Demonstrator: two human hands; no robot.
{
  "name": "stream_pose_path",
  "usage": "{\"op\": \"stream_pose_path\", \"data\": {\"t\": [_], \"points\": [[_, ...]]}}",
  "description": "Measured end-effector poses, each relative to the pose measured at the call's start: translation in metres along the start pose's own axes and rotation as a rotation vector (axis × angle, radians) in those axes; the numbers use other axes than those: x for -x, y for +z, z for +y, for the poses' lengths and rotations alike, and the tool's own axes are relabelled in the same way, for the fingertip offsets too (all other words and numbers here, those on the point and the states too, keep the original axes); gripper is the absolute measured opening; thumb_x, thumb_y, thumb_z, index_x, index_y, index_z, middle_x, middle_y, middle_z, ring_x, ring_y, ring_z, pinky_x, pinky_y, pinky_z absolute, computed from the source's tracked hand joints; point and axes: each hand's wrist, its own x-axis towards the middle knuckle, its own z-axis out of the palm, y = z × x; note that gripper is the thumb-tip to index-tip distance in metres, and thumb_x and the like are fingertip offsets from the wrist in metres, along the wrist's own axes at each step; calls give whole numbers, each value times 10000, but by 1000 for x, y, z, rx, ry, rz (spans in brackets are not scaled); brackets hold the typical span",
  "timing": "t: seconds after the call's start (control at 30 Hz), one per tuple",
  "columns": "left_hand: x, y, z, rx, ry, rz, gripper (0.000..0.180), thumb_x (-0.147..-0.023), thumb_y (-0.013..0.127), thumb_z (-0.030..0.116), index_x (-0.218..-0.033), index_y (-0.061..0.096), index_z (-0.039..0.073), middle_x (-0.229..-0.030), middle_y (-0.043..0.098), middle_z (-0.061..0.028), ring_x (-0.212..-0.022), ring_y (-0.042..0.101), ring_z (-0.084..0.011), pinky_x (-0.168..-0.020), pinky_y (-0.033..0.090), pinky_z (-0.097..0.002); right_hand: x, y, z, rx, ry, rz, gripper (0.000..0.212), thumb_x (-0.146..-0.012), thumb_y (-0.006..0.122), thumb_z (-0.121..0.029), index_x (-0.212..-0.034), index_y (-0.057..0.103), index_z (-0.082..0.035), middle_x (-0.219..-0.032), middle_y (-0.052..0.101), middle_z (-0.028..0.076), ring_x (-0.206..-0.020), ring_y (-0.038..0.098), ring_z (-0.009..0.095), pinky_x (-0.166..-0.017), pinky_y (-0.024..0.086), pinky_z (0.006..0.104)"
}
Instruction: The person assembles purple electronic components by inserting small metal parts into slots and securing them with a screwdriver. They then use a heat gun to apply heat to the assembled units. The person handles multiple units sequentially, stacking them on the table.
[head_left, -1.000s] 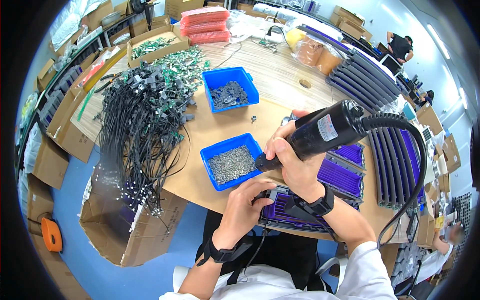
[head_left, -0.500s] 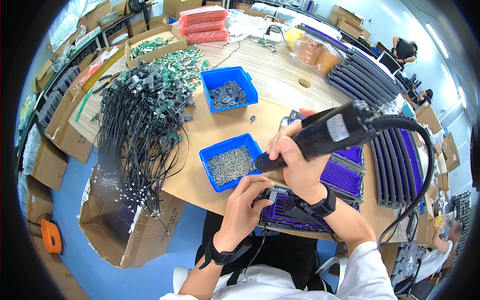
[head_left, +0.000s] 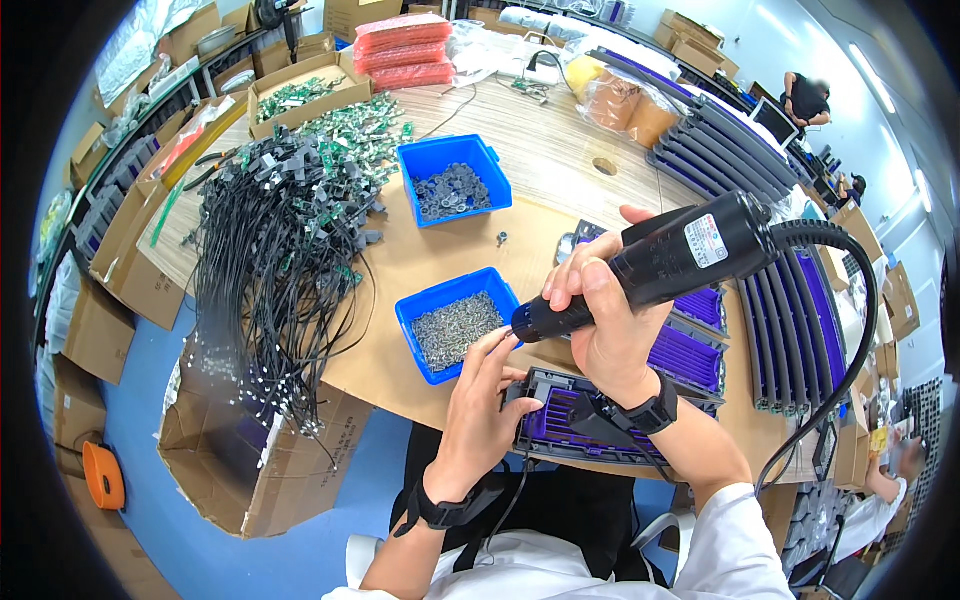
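Observation:
My right hand (head_left: 610, 320) wraps round a black corded electric screwdriver (head_left: 660, 262), its nose pointing down to the left. My left hand (head_left: 478, 405) has its upper fingertips drawn together at the driver's tip; anything small between them is too hidden to name. The left thumb rests by the left end of a dark-framed panel with purple slats (head_left: 565, 415), lying at the table's near edge. Just beyond the left hand is a blue bin of small metal screws (head_left: 455, 330). A second blue bin (head_left: 488, 207) farther back holds dark grey round parts.
Black cables with small circuit boards (head_left: 285, 230) heap on the left, hanging over the table edge above a cardboard box (head_left: 300, 460). More purple-slatted panels (head_left: 685, 355) lie at right, beside stacked dark curved strips (head_left: 790, 330). The driver's cord (head_left: 860, 330) loops down on the right.
The left fingers have risen from the panel's end to the driver's tip. The screwdriver has shifted slightly right, its label turning more into view.

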Motion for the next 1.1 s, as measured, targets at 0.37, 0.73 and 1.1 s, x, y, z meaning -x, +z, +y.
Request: {"op": "stream_pose_path", "data": {"t": [0.37,0.73,1.1], "points": [[1,1,-1,13,-2,8,771,-683,761,-168,-1385,477,-24,-1412,420,-107,-1008,636,-177,-897,575,-288,-2,2,-3,-51,-11,18,576,-917,652,-110,-1373,310,-29,-732,546,66,-599,588,170,-622,534,365],[1,2,-2,21,40,28,753,-686,769,-135,-1368,476,-9,-1386,463,-135,-970,666,-234,-831,569,-330,-2,0,-5,-42,-31,1,564,-927,639,-112,-1377,308,-34,-741,550,68,-604,590,168,-620,535,359],[1,1,-1,17,25,14,728,-684,767,-139,-1346,490,-13,-1380,467,-129,-981,662,-232,-843,573,-328,-2,-3,-5,-18,-13,-34,565,-908,649,-85,-1370,327,-39,-743,554,70,-593,590,159,-619,536,360]]}}
